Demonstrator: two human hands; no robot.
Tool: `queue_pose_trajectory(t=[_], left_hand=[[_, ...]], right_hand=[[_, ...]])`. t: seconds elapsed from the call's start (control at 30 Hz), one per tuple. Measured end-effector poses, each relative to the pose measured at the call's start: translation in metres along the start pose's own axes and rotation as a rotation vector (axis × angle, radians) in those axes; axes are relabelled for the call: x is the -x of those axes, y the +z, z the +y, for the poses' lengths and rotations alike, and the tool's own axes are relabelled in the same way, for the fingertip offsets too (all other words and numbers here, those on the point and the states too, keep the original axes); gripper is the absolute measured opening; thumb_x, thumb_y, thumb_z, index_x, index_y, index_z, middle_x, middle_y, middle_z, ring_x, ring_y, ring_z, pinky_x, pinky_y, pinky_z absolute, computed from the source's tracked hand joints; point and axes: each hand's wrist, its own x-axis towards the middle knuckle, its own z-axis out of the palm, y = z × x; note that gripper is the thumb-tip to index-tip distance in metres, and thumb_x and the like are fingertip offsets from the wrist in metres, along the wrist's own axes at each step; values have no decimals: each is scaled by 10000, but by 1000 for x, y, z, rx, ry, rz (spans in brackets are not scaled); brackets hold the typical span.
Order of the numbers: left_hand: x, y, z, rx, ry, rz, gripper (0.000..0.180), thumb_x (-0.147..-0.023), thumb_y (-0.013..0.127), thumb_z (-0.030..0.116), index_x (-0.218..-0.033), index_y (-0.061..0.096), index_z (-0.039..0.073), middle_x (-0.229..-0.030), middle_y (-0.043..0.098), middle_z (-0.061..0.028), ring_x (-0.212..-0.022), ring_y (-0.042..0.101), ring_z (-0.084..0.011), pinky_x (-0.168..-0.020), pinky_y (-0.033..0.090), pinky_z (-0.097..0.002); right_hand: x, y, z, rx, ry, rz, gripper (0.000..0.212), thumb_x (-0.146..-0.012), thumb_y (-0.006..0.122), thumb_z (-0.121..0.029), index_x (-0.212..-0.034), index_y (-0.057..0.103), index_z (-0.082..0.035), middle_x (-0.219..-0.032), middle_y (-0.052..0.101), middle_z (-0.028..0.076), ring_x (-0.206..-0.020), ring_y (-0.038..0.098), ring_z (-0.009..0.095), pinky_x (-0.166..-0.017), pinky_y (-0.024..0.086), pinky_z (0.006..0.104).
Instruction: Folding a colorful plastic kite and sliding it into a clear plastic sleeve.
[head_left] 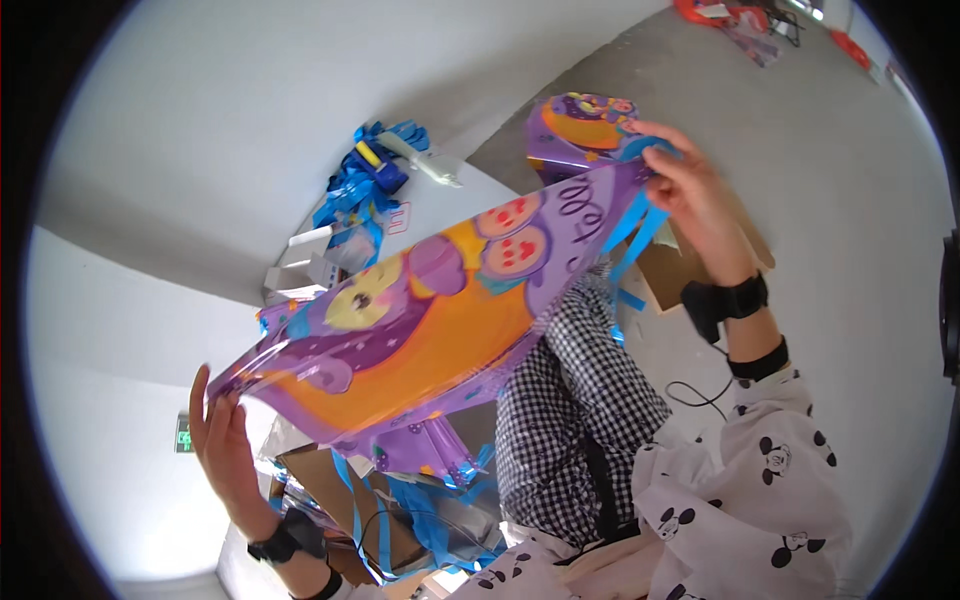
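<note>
A glossy purple bag [430, 330], printed with cartoon figures and a large orange shape, stretches slantwise between my two hands. My left hand [225, 450] pinches its lower left corner, fingers closed on the edge. Higher up, my right hand [695, 195] grips the upper right corner, thumb and fingers together. Blue strap [630, 235] hangs down close beside that hand. Just behind the right hand shows another purple printed piece [580, 130]; whether it is separate from the bag I cannot tell. My checkered trousers [590, 420] are partly covered by the bag.
A heap of blue straps [355, 185] with a yellow-and-blue item lies on a white surface beyond the bag. A cardboard box [665, 275] stands below my right hand. More purple printed material [420, 450] and blue strips [420, 520] lie near my lap. A black cable [700, 400] curls on the floor.
</note>
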Motion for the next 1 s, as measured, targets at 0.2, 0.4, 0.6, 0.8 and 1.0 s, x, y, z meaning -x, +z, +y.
queue_pose_trajectory(t=[0.2, 0.4, 0.6, 0.8, 1.0], left_hand=[[-81, 35, -26, -155, -136, -66, 363, -955, 614, 187, -1268, 568, 7, -924, 660, -31, -758, 688, -110, -562, 479, -173], [-190, 31, -61, 69, -13, -27, 266, -940, 631, 170, -1136, 613, -10, -959, 666, -68, -796, 711, -190, -634, 563, -230], [-177, 44, -15, 390, 471, -37, 138, -957, 607, 93, -1062, 634, 8, -995, 674, -80, -906, 693, -186, -848, 558, -298], [-103, 30, -117, 410, 299, 26, 177, -958, 602, 100, -1112, 596, 14, -998, 619, -46, -913, 613, -125, -845, 529, -298], [-12, 92, -282, 344, -133, 201, 253, -905, 648, 37, -1148, 594, -3, -974, 618, -35, -867, 594, -87, -717, 495, -212]], right_hand=[[-78, -12, -7, 298, 39, -19, 278, -930, 623, -193, -1195, 618, -107, -968, 645, 9, -834, 700, 147, -523, 407, 197], [-172, 27, -8, 393, 19, -96, 263, -939, 612, -186, -1168, 613, -55, -1038, 665, 56, -942, 704, 202, -718, 540, 247], [-187, 12, -89, 130, -539, -174, 277, -960, 583, -141, -1206, 600, -14, -1280, 598, 104, -1135, 618, 218, -962, 479, 338], [-112, 11, -20, 158, -515, -42, 294, -944, 603, -143, -1198, 598, 5, -1169, 610, 50, -1025, 590, 146, -923, 466, 314], [-79, -64, 136, 190, -152, 52, 234, -924, 628, -109, -1150, 630, -48, -1012, 599, 5, -907, 564, 82, -815, 479, 280]])
